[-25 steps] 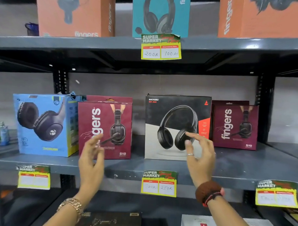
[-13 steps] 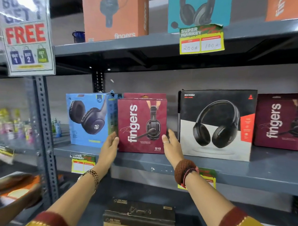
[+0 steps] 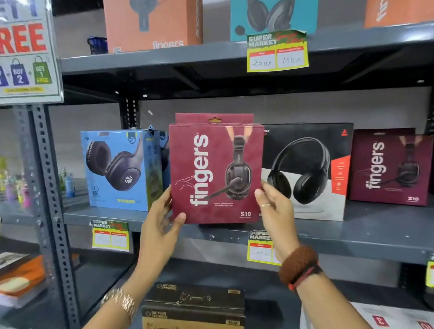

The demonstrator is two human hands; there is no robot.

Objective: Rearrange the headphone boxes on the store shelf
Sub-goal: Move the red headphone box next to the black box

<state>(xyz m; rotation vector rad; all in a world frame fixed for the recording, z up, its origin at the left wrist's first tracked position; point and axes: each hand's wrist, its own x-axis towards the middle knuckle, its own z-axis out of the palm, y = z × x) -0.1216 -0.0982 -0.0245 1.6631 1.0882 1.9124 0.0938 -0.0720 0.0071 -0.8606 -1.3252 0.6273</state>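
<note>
A maroon "fingers" S10 headphone box [image 3: 214, 173] is held just in front of the middle shelf [image 3: 356, 233], its bottom edge at the shelf's front lip. My left hand [image 3: 161, 224] grips its lower left corner and my right hand [image 3: 273, 205] grips its lower right edge. Another maroon box [image 3: 214, 118] stands directly behind it, mostly hidden. To the left stands a blue headphone box [image 3: 120, 169]. To the right are a black-and-white headphone box [image 3: 306, 171] and a second maroon "fingers" box [image 3: 390, 168].
The upper shelf carries orange boxes [image 3: 152, 17] and a teal box [image 3: 273, 13]. Yellow price tags [image 3: 277, 52] hang on the shelf edges. A "FREE" sign [image 3: 23, 46] hangs at the left by the steel upright [image 3: 45, 183]. Dark cartridge boxes [image 3: 193, 308] lie on the lower shelf.
Both hands have closed on the maroon "fingers" box and pulled it forward and up off the shelf towards me. The view has moved closer.
</note>
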